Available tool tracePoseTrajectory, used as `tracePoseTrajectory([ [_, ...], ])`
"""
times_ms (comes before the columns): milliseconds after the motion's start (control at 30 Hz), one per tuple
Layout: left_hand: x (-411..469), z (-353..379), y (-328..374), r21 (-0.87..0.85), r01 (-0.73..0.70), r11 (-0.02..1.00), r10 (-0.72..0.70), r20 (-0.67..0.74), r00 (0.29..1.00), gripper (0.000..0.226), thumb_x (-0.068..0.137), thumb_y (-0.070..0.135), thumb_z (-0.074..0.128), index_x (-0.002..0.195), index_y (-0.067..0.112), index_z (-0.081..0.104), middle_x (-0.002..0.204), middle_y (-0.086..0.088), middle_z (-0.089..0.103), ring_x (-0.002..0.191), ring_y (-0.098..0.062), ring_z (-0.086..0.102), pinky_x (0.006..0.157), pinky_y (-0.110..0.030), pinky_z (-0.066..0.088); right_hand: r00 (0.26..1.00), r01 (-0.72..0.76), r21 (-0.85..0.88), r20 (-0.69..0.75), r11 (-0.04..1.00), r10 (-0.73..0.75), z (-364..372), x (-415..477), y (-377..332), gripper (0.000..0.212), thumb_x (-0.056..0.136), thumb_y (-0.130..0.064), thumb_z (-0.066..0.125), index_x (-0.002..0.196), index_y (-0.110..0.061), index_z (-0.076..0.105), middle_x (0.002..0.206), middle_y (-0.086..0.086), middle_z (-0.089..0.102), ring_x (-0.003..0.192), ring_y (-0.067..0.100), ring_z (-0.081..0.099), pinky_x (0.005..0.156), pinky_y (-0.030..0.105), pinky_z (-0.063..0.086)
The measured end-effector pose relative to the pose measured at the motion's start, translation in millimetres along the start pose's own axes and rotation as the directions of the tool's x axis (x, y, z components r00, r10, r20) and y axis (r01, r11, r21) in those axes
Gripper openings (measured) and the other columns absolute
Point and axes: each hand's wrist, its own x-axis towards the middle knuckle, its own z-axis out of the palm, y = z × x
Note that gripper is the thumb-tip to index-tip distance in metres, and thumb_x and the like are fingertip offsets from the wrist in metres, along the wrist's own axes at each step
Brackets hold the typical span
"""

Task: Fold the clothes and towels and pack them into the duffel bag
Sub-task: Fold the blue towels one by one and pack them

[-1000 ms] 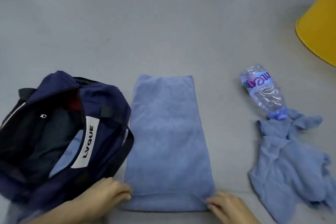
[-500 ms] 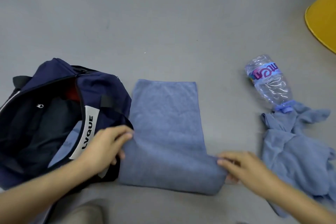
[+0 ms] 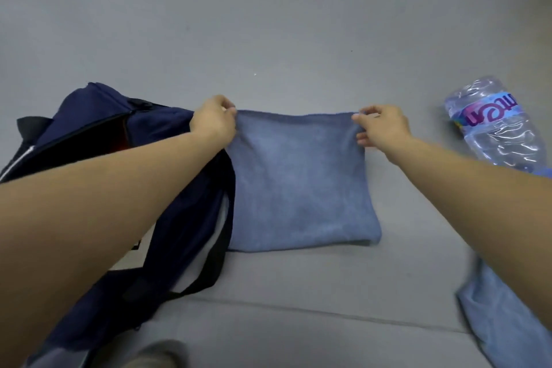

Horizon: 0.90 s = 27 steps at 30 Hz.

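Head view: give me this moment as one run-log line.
step: fold | blue towel doubled, flat on floor | left hand, right hand pinch far corners | duffel bag open, left | not packed

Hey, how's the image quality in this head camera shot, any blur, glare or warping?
Head view: soft, even light with faint shadows; wide-angle stretch swells the forearms near the bottom edge; motion blur smears the blue cloth at lower right; glare streaks on the plastic bottle; the folded towel and both hands look fairly sharp.

Grey floor [image 3: 283,24], navy duffel bag [image 3: 89,116], folded blue towel [image 3: 298,182], plastic bottle [image 3: 495,125], crumpled blue cloth [image 3: 504,323]
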Motion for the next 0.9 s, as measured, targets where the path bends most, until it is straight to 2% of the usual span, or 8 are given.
tracePoseTrajectory([
  [100,-28,15,-3,0.252,-0.213,0.944,0.215,0.017,0.976,0.044,0.104,0.02,0.043,0.148,0.024,0.041,0.151,-0.005,0.044,0.124,-0.03,0.054,0.1,-0.039,0.043,0.992,0.124,-0.261,0.04,0.957,-0.117,14,-19,15,0.05,0.094,-0.031,0.065,0.14,-0.016,0.052,0.122,0.009,0.066,0.113,0.03,0.063,0.103,0.044,0.048],
  [200,-92,43,-31,0.357,-0.526,0.772,0.466,0.246,0.85,0.058,0.097,0.004,0.043,0.153,0.02,0.038,0.159,-0.004,0.034,0.137,-0.028,0.045,0.104,-0.039,0.043,0.857,0.51,-0.552,0.388,0.659,-0.339,13,-85,55,0.058,0.099,-0.038,0.054,0.151,-0.017,0.041,0.154,0.009,0.043,0.139,0.029,0.044,0.111,0.038,0.037],
  [300,-150,75,-91,0.416,-0.635,0.65,0.494,0.404,0.77,0.065,0.094,0.005,0.045,0.156,0.016,0.031,0.162,-0.014,0.029,0.147,-0.032,0.033,0.116,-0.046,0.037,0.608,0.793,-0.543,0.691,0.274,-0.39,-1,-138,114,0.075,0.094,-0.062,0.036,0.156,-0.019,0.034,0.161,0.011,0.032,0.146,0.031,0.034,0.117,0.045,0.032],
  [433,-176,74,-150,0.539,-0.638,0.549,0.475,0.427,0.769,0.064,0.1,0.047,0.026,0.158,0.019,0.026,0.164,-0.013,0.021,0.151,-0.031,0.025,0.116,-0.048,0.035,0.604,0.781,-0.62,0.718,0.076,-0.344,-37,-165,167,0.082,0.09,-0.069,0.031,0.153,-0.018,0.038,0.156,0.01,0.041,0.14,0.032,0.044,0.107,0.044,0.047],
  [533,-181,59,-165,0.537,-0.712,0.452,0.513,0.497,0.7,0.067,0.1,0.051,0.042,0.158,0.022,0.027,0.165,-0.012,0.019,0.151,-0.027,0.022,0.121,-0.044,0.027,0.611,0.761,-0.647,0.694,0.043,-0.381,-49,-185,183,0.077,0.09,-0.067,0.036,0.149,-0.018,0.044,0.15,0.01,0.049,0.134,0.031,0.051,0.109,0.037,0.042],
  [633,-184,51,-159,0.521,-0.713,0.468,0.525,0.485,0.699,0.071,0.089,0.035,0.073,0.151,0.018,0.043,0.157,-0.019,0.036,0.143,-0.036,0.04,0.114,-0.05,0.035,0.628,0.75,-0.654,0.66,0.097,-0.412,-50,-200,183,0.079,0.075,-0.056,0.076,0.14,-0.016,0.057,0.142,0.013,0.058,0.124,0.034,0.061,0.095,0.039,0.052],
  [700,-184,50,-157,0.518,-0.741,0.428,0.57,0.481,0.666,0.068,0.085,0.027,0.077,0.146,0.017,0.05,0.152,-0.02,0.044,0.139,-0.039,0.045,0.113,-0.05,0.035,0.666,0.724,-0.669,0.616,0.166,-0.421,-44,-202,177,0.077,0.068,-0.044,0.088,0.135,-0.018,0.062,0.139,0.015,0.059,0.122,0.036,0.061,0.092,0.044,0.055],
  [900,-190,69,-160,0.407,-0.867,0.289,0.708,0.519,0.48,0.06,0.092,0.011,0.066,0.149,0.013,0.046,0.154,-0.017,0.042,0.14,-0.037,0.044,0.114,-0.049,0.039,0.68,0.714,-0.647,0.554,0.266,-0.48,-12,-201,183,0.066,0.088,-0.041,0.07,0.147,-0.017,0.05,0.153,0.015,0.044,0.139,0.038,0.044,0.111,0.052,0.041],
])
